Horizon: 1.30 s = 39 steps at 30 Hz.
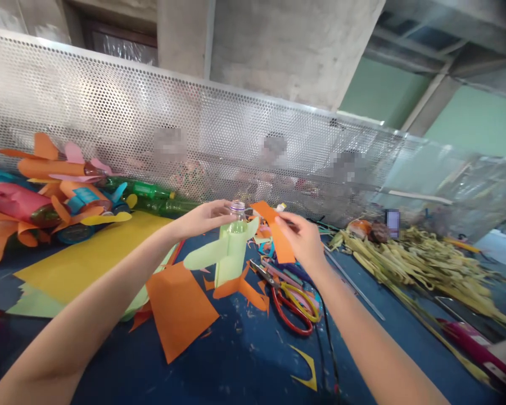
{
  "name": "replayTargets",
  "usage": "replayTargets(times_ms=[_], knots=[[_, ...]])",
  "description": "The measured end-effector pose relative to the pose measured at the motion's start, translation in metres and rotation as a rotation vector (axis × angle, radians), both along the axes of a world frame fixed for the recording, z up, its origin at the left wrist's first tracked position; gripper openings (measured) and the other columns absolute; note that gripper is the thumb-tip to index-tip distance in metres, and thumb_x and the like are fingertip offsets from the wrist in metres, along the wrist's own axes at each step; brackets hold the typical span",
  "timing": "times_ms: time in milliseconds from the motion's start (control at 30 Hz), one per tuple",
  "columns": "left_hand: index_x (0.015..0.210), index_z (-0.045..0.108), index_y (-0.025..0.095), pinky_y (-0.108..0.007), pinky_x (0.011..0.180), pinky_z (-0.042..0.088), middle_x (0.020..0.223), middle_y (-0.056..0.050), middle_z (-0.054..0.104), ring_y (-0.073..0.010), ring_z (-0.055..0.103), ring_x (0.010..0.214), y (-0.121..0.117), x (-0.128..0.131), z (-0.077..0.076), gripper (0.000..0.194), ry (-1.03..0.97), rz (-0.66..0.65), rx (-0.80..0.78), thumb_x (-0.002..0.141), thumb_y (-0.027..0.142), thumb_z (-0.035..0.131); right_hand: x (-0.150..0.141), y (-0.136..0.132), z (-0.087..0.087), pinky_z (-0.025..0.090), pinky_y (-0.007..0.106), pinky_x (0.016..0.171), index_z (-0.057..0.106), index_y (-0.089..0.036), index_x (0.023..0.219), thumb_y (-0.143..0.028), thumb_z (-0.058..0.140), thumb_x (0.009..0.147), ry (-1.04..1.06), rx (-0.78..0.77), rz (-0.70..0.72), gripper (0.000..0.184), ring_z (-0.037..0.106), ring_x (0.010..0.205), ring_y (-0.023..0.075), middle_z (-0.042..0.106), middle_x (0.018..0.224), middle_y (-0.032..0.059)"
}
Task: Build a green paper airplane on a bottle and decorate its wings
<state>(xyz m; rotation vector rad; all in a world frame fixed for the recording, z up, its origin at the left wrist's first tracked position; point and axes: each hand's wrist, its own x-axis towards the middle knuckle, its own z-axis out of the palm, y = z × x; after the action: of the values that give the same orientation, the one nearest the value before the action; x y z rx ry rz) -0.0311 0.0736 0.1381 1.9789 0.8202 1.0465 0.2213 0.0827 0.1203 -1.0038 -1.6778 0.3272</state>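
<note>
A clear plastic bottle [231, 250] stands upright on the blue table, wrapped in pale green paper with wing-like side pieces and orange paper fins at its base. At its open neck, my left hand [206, 217] holds it from the left, with some fingertips hidden behind it. Pinched between the thumb and fingers of my right hand [301, 233] is an orange paper strip [280, 239], just right of the bottle. Red-handled scissors [293, 318] lie on the table below my right hand. An orange paper sheet [181, 309] lies left of the bottle.
Paper-covered bottle planes [63, 169] crowd the left, beside a yellow sheet [88, 259] and green bottles [145, 191]. Paper scraps [265, 247] lie behind the scissors. Dried husks [425, 259] and a magenta tool [476, 343] are at right. A perforated metal panel [122, 112] rises behind.
</note>
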Motion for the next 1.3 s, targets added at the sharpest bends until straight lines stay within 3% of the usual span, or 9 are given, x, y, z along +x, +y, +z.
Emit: replayTargets(times_ms=[133, 233, 433, 633, 867, 1100, 1300], knots=[[0.108, 0.061, 0.021, -0.033, 0.082, 0.046, 0.104, -0.005, 0.066, -0.0221, 0.06, 0.098, -0.004, 0.009, -0.005, 0.03, 0.035, -0.021, 0.054, 0.085, 0.038, 0.054, -0.037, -0.015, 0.051, 0.044, 0.04, 0.09, 0.069, -0.025, 0.098, -0.026, 0.052, 0.088, -0.258, 0.452, -0.078, 0.02, 0.059, 0.095, 0.0214, 0.069, 0.098, 0.0033], [0.108, 0.06, 0.021, -0.033, 0.079, 0.047, 0.103, -0.005, 0.066, -0.0201, 0.061, 0.092, -0.006, 0.013, -0.007, 0.028, 0.039, -0.042, 0.11, 0.085, 0.036, 0.053, -0.054, -0.02, 0.063, 0.043, 0.042, 0.093, 0.066, -0.029, 0.104, -0.02, 0.047, 0.091, -0.426, 0.521, 0.028, 0.025, 0.058, 0.1, 0.0203, 0.068, 0.102, 0.0006], [0.11, 0.061, 0.021, -0.031, 0.077, 0.048, 0.102, -0.004, 0.067, -0.0194, 0.061, 0.089, -0.011, 0.012, -0.001, 0.028, 0.065, -0.056, 0.15, 0.085, 0.031, 0.054, -0.05, -0.03, 0.053, 0.046, 0.037, 0.092, 0.062, -0.028, 0.11, -0.011, 0.042, 0.09, -0.603, 0.385, 0.215, 0.033, 0.057, 0.105, 0.0175, 0.065, 0.109, 0.0007], [0.122, 0.055, 0.022, -0.033, 0.082, 0.047, 0.11, -0.006, 0.065, -0.0218, 0.06, 0.098, -0.012, 0.008, 0.0, 0.037, 0.13, -0.122, 0.133, 0.086, 0.033, 0.054, -0.039, -0.045, 0.052, 0.049, 0.036, 0.089, 0.059, -0.026, 0.113, -0.011, 0.042, 0.089, -0.524, 0.3, 0.244, 0.032, 0.059, 0.103, 0.0179, 0.063, 0.111, 0.0029], [0.116, 0.057, 0.021, -0.032, 0.088, 0.045, 0.116, -0.005, 0.062, -0.0196, 0.056, 0.105, -0.011, 0.007, -0.002, 0.032, 0.08, -0.182, 0.199, 0.086, 0.032, 0.055, -0.04, -0.047, 0.045, 0.046, 0.04, 0.094, 0.064, -0.024, 0.103, -0.019, 0.048, 0.09, -0.418, 0.302, 0.277, 0.021, 0.059, 0.105, 0.0177, 0.065, 0.112, 0.0033], [0.109, 0.058, 0.02, -0.027, 0.072, 0.047, 0.098, -0.003, 0.065, -0.0156, 0.059, 0.083, -0.014, 0.005, -0.001, 0.028, 0.092, -0.144, 0.149, 0.085, 0.034, 0.056, -0.045, -0.04, 0.039, 0.05, 0.038, 0.089, 0.064, -0.024, 0.101, -0.023, 0.053, 0.088, -0.283, 0.214, 0.271, 0.017, 0.062, 0.098, 0.0173, 0.067, 0.105, 0.0029], [0.106, 0.059, 0.016, -0.025, 0.066, 0.046, 0.088, -0.002, 0.065, -0.0135, 0.058, 0.073, -0.009, 0.004, -0.004, 0.029, 0.066, -0.138, 0.144, 0.081, 0.029, 0.061, -0.053, -0.044, 0.042, 0.048, 0.039, 0.088, 0.064, -0.025, 0.099, -0.021, 0.059, 0.083, -0.357, 0.301, 0.225, 0.017, 0.06, 0.097, 0.019, 0.067, 0.101, 0.0026]])
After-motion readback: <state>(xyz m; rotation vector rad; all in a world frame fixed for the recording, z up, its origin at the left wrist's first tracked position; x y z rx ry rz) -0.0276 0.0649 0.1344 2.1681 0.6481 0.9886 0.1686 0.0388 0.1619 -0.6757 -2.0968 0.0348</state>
